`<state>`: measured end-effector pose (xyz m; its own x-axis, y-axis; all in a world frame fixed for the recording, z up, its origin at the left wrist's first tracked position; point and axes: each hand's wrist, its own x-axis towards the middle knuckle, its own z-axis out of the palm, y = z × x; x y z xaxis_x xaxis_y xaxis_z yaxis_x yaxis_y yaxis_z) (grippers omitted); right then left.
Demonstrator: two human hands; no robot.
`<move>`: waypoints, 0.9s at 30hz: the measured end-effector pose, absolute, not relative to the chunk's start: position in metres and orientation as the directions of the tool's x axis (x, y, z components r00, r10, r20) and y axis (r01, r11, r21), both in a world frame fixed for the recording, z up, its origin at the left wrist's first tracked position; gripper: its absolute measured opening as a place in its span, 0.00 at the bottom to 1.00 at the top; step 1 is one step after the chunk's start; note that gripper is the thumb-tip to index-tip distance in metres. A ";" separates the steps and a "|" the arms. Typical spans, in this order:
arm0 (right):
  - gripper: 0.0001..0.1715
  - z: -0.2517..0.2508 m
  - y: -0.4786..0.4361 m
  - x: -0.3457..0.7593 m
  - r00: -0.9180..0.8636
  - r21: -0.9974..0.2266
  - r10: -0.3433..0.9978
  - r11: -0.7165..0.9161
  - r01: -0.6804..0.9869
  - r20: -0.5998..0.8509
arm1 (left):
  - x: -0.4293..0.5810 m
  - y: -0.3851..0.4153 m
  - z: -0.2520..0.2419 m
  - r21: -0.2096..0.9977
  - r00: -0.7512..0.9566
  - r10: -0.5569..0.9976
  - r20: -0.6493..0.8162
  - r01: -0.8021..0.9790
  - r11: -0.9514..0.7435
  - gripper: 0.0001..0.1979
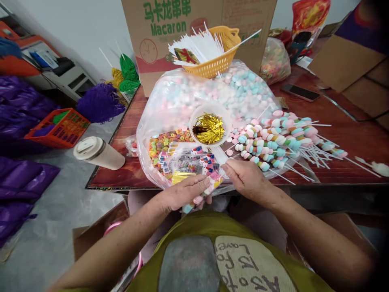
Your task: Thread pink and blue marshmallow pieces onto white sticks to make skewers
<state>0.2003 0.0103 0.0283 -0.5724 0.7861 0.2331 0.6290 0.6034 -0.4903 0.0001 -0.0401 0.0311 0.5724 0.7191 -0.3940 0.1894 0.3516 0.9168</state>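
In the head view my left hand [182,192] is wrapped round a marshmallow skewer [215,180] in a printed clear wrapper, held slantwise at the table's front edge. Pink and blue pieces show at its lower end, below my fingers. My right hand [251,178] pinches the upper end of the wrapper; what exactly lies between thumb and fingers is partly hidden. Just beyond my hands lie flat printed wrappers [185,162] with gold twist ties [183,177]. Behind them stands a white bowl [225,111] of loose gold ties [209,127].
Unwrapped marshmallow skewers [273,142] are piled at right. A large bag of marshmallows [170,93] and ring candies [164,142] fills the middle. A yellow basket [212,67] of white sticks stands behind. A lidded cup [100,154] is at the left edge, a phone [300,92] at back right.
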 end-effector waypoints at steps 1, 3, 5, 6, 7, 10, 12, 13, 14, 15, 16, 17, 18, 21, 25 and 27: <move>0.20 0.026 0.009 0.196 -0.586 -0.480 0.781 0.607 0.634 0.214 | 0.004 -0.044 0.028 0.920 0.552 0.740 -0.385 0.168 0.353 0.25; 0.20 0.023 0.007 0.189 -0.616 -0.483 0.772 0.603 0.635 0.155 | 0.011 -0.049 0.023 0.916 0.505 0.765 -0.399 0.189 0.353 0.22; 0.19 0.021 0.008 0.188 -0.626 -0.556 0.773 0.566 0.608 0.102 | 0.015 -0.051 0.021 0.917 0.425 0.816 -0.392 0.250 0.310 0.20; 0.19 0.021 0.009 0.189 -0.603 -0.632 0.791 0.519 0.575 0.100 | 0.016 -0.051 0.020 0.922 0.366 0.857 -0.364 0.275 0.274 0.19; 0.18 0.020 0.010 0.191 -0.565 -0.723 0.818 0.456 0.520 0.110 | 0.016 -0.050 0.019 0.927 0.302 0.897 -0.323 0.293 0.235 0.19; 0.21 0.015 0.005 0.192 -0.531 -0.920 0.845 0.254 0.298 0.061 | 0.016 -0.045 0.016 0.913 0.161 0.966 -0.204 0.386 0.129 0.18; 0.21 0.009 -0.004 0.185 -0.594 -0.952 0.804 0.153 0.267 -0.038 | 0.015 -0.041 0.014 0.888 0.125 0.980 -0.154 0.452 0.082 0.16; 0.18 0.006 -0.008 0.180 -0.599 -0.953 0.797 0.115 0.280 -0.079 | 0.015 -0.040 0.013 0.884 0.110 0.985 -0.136 0.463 0.071 0.15; 0.15 0.003 -0.013 0.174 -0.580 -0.954 0.809 0.092 0.285 -0.095 | 0.015 -0.039 0.012 0.888 0.092 0.987 -0.133 0.452 0.077 0.14; 0.15 0.001 -0.016 0.169 -0.555 -0.957 0.827 0.083 0.277 -0.089 | 0.015 -0.040 0.011 0.900 0.078 0.986 -0.146 0.424 0.100 0.14; 0.14 0.000 -0.019 0.164 -0.538 -0.964 0.840 0.077 0.256 -0.076 | 0.015 -0.041 0.011 0.912 0.073 0.982 -0.173 0.388 0.132 0.14; 0.14 -0.001 -0.020 0.161 -0.551 -0.972 0.831 0.062 0.228 -0.076 | 0.015 -0.042 0.011 0.919 0.076 0.976 -0.205 0.357 0.166 0.14; 0.13 0.000 -0.020 0.159 -0.582 -0.980 0.807 0.029 0.198 -0.094 | 0.015 -0.044 0.011 0.924 0.080 0.968 -0.236 0.327 0.198 0.14; 0.16 0.004 -0.016 0.161 -0.650 -0.979 0.734 -0.129 0.156 -0.200 | 0.013 -0.050 0.012 0.942 0.121 0.951 -0.286 0.216 0.256 0.17; 0.16 0.009 -0.011 0.167 -0.595 -0.978 0.777 -0.149 0.147 -0.207 | 0.005 -0.051 0.017 0.960 0.385 0.880 -0.278 0.081 0.267 0.20; 0.14 0.010 -0.010 0.168 -0.596 -0.971 0.781 -0.054 0.233 -0.187 | 0.000 -0.048 0.021 0.959 0.463 0.841 -0.278 0.176 0.221 0.17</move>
<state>0.1680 -0.0098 0.0098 -0.5964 0.7807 -0.1867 0.2332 -0.0540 -0.9709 -0.0003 -0.0483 0.0213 0.4632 0.8414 -0.2785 0.1760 0.2207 0.9593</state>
